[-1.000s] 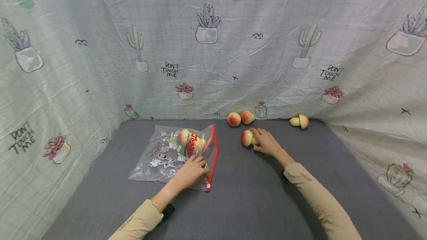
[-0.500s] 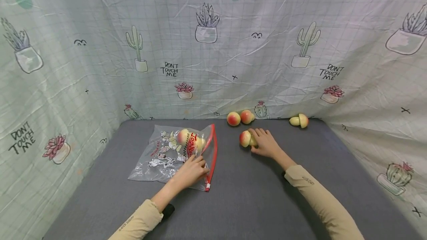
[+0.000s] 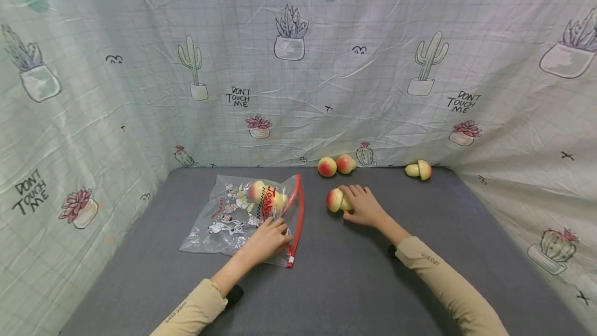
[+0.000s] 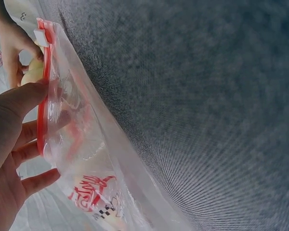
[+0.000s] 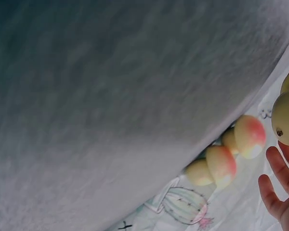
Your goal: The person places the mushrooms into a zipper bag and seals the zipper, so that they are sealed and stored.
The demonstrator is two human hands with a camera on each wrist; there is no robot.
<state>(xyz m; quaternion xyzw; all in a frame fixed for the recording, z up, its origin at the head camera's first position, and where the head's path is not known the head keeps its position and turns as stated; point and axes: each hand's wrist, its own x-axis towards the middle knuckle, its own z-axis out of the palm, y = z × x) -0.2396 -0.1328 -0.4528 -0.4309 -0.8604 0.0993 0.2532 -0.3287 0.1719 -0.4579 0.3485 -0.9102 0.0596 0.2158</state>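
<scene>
A clear plastic zip bag with a red slider edge lies on the left of the table, its mouth facing right. Inside it show toy mushrooms with red-and-yellow caps. My left hand holds the bag at its mouth; in the left wrist view the thumb lies against the red zip strip. To the right, my right hand grips a toy mushroom by its pale stem, cap pointing left towards the bag. In the right wrist view, this mushroom is partly cut off by the frame edge.
Two more toy mushrooms sit side by side at the table's back edge. Another mushroom lies on its side at the back right. A cactus-print curtain encloses the grey table behind and on both sides.
My right hand has carried the mushroom left and slightly nearer, towards the bag's mouth. The left hand and the bag stay in place.
</scene>
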